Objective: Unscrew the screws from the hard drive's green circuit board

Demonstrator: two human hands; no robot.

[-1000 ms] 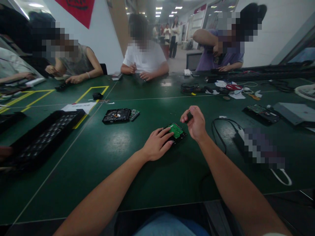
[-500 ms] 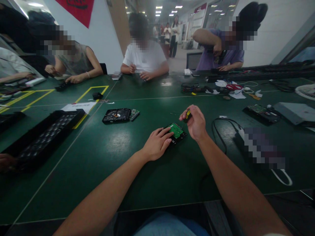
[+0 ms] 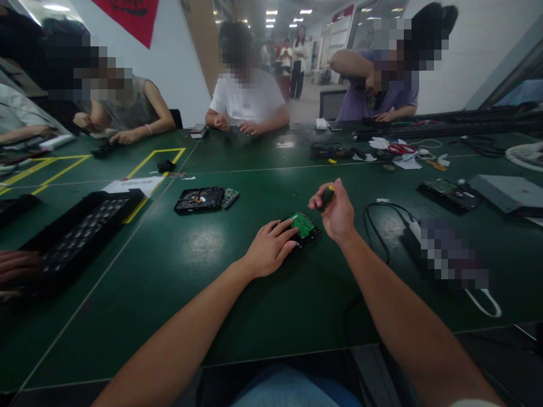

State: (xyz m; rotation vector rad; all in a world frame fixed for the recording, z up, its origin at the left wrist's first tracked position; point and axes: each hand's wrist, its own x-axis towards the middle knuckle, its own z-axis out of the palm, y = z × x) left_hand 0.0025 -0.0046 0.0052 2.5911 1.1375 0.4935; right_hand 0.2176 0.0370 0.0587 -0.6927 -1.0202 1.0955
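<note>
A black hard drive (image 3: 313, 233) with a green circuit board (image 3: 302, 225) facing up lies on the table in front of me. My left hand (image 3: 271, 247) rests across its left part, fingers spread and flat on the drive and board. My right hand (image 3: 337, 213) is closed around the dark and yellow handle of a screwdriver (image 3: 326, 198). Its thin shaft slants down to the right edge of the green board; the exact spot under the tip is too small to make out. Tiny bits, perhaps screws (image 3: 298, 196), lie just beyond the drive.
Another hard drive (image 3: 198, 200) and a loose circuit board (image 3: 230, 198) lie left. A long black tray (image 3: 91, 232) stands further left, a person's hand (image 3: 19, 265) at its near end. To my right are a cable (image 3: 384, 243), another drive (image 3: 450, 195) and a grey box (image 3: 509, 194). Co-workers sit opposite.
The screwdriver handle has turned in my right hand, whose fingers have shifted slightly. My left hand and the drive stay put. At the far left, the other person's hand has moved further into view.
</note>
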